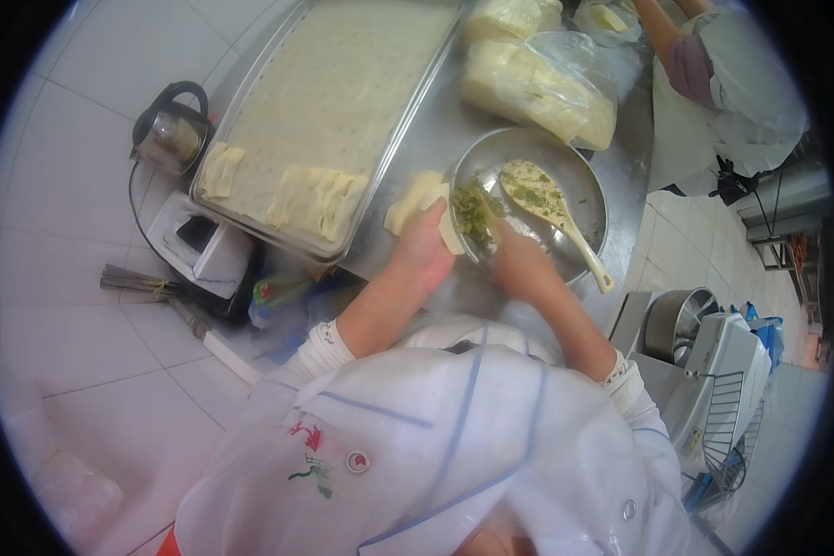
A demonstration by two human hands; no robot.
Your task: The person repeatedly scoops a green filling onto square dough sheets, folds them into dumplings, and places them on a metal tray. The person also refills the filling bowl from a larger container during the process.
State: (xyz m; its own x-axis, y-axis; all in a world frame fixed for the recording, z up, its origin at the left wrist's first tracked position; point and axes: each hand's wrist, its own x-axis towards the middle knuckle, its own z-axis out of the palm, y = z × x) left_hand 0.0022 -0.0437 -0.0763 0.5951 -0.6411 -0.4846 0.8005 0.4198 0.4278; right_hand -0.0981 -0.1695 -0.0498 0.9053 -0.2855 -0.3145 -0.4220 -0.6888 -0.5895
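1. The dough wrapper [450,232] lies in the person's left hand [423,250], a pale thin sheet cupped in the palm at the near rim of the metal bowl [579,171], with green filling [473,215] heaped just beside and partly upon it.
2. The left hand is curled around the wrapper from below, fingers bent up against its edge, so it is plainly closed on it.
3. The right hand [519,259] sits close beside the left, almost touching it, over the bowl's near edge; I cannot tell from here whether its fingers grip anything, as they are blurred and turned away.
4. In the bowl rests a wooden spoon [551,208], its blade smeared with bits of green, its handle lying out over the rim toward the right.
5. A small stack of unfilled wrappers [410,202] lies on the steel table [435,130], just left of the bowl and near the left hand.
6. Beyond it stands a long clear tray [250,93] with folded dumplings [317,199] set in a row at its near end and one more pair at the left corner.
7. Bagged pale dough [537,93] sits behind the bowl.
8. On the floor side, to the left, a metal kettle [169,134] stands on a white box.
9. Another person's arm [663,37] shows at the far right end of the table.
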